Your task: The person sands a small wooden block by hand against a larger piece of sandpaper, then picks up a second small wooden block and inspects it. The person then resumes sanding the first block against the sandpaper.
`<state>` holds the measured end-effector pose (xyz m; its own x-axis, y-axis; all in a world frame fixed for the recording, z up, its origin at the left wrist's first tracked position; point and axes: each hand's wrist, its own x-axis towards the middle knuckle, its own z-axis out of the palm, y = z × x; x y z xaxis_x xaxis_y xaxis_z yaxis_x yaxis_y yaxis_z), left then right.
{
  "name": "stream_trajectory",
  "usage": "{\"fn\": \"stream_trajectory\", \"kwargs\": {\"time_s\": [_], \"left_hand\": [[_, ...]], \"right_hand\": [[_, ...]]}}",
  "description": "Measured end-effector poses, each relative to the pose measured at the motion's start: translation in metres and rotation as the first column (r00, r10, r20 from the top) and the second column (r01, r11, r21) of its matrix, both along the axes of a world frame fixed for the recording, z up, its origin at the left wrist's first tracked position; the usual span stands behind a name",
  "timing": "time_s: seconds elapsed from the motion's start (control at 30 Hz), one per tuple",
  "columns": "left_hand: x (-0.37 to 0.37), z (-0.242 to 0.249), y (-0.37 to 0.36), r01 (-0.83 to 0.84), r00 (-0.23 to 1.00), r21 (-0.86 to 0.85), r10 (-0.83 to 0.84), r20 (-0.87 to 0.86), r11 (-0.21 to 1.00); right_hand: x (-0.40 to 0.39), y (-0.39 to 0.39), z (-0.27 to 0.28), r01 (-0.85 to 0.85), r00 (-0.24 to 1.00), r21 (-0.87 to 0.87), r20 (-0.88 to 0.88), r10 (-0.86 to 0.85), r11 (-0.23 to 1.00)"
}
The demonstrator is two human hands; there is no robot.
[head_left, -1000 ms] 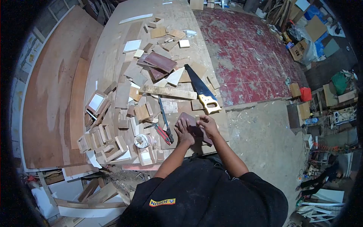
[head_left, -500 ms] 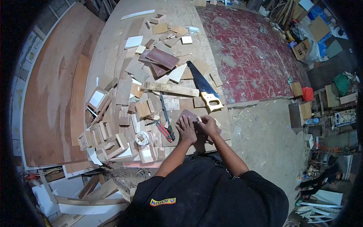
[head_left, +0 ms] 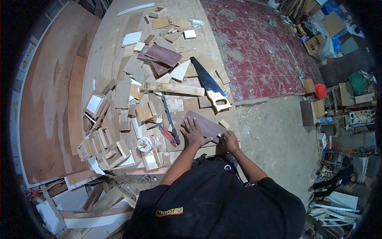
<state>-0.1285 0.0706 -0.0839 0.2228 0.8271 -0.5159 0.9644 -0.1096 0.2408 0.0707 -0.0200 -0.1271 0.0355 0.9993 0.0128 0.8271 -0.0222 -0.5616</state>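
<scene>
A reddish-brown board (head_left: 208, 126) lies at a slant on the table near its front edge. My left hand (head_left: 194, 132) rests on the board's left part with its fingers spread. At the board's right end is my right hand (head_left: 229, 142), its fingers curled in around something small that I cannot make out. A small light wood block (head_left: 224, 124) lies just beyond the board. The handsaw (head_left: 216, 96) with a yellow handle lies farther up. Left of my left hand are red-handled pliers (head_left: 167, 135) and a long dark tool (head_left: 170, 119).
Wood offcuts and small wooden boxes (head_left: 115, 154) cover the table's left part. A white round tub (head_left: 145, 143) stands near the front. A long wood strip (head_left: 173, 88) lies across the middle. Another person (head_left: 336, 182) is at the far right.
My right hand has moved right and towards me, away from my left hand, and more of the brown board shows between them. The camera view has shifted slightly.
</scene>
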Motion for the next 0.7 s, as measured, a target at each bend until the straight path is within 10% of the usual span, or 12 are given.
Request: {"fn": "stream_trajectory", "kwargs": {"time_s": [0.4, 0.7], "left_hand": [[0.006, -0.028, 0.0, 0.0, 0.991, 0.053, 0.007, -0.13, 0.999], [0.006, 0.002, 0.006, 0.001, 0.998, -0.083, -0.006, -0.062, 0.997]], "right_hand": [[-0.084, 0.12, 0.007, -0.042, 0.996, 0.083, -0.07, 0.048, 0.996], [-0.025, 0.036, 0.009, -0.031, 0.999, 0.02, -0.031, 0.032, 0.999]]}}
